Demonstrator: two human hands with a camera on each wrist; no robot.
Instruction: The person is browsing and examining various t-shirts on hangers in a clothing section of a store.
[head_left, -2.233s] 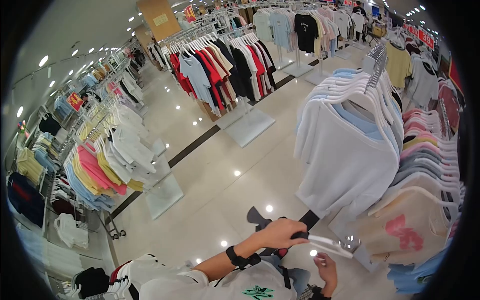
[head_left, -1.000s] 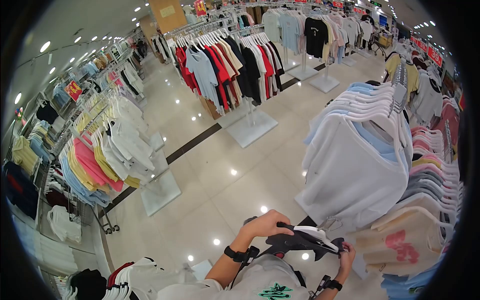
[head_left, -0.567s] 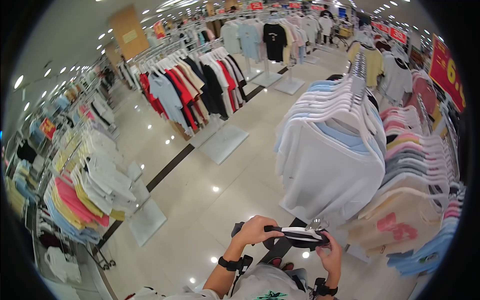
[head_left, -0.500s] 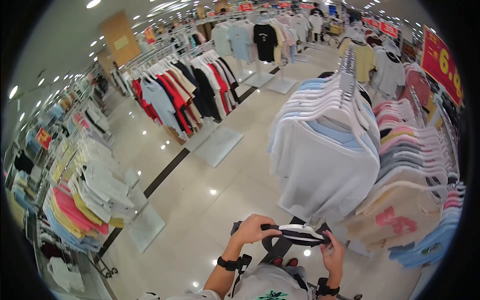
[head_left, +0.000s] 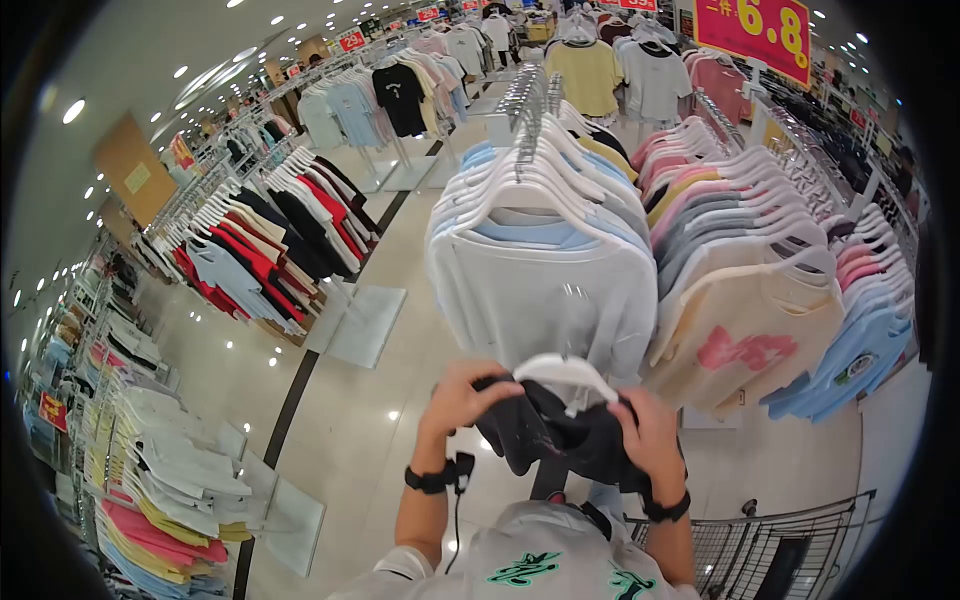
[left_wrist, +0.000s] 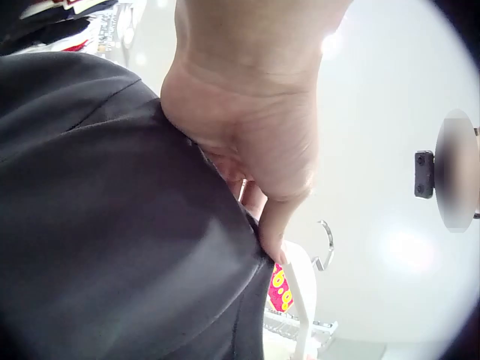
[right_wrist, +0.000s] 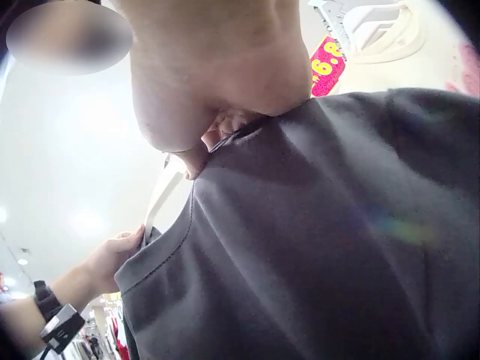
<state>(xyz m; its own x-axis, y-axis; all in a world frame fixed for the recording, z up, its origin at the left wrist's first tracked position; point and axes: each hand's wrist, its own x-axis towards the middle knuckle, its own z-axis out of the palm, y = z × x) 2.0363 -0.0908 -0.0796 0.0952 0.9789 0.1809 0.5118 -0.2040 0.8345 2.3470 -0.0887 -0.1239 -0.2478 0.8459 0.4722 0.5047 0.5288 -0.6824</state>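
Observation:
A dark grey, nearly black shirt (head_left: 545, 425) is held up in front of the body on a white hanger (head_left: 566, 371), whose curved top shows in the neck opening. My left hand (head_left: 462, 398) grips one shoulder of the shirt, thumb over the cloth beside the neckline. On the other shoulder, my right hand (head_left: 652, 432) pinches the cloth, its fingers tucked behind. In the left wrist view the shirt (left_wrist: 150, 217) spreads below the thumb, and the metal hook (left_wrist: 328, 244) shows past the hanger. The right wrist view shows the stitched neckline of the shirt (right_wrist: 300, 240).
Straight ahead stands a rack of white and light blue tops (head_left: 540, 290). To its right hang a cream shirt with a pink print (head_left: 745, 335) and light blue shirts (head_left: 850, 365). A wire shopping cart (head_left: 760, 550) is at lower right. A red price sign (head_left: 755, 35) hangs above.
The view has turned right toward the near racks. The shirt and hanger, earlier held edge-on and lower, are now raised and spread facing the body; the right hand has moved onto the shirt's shoulder.

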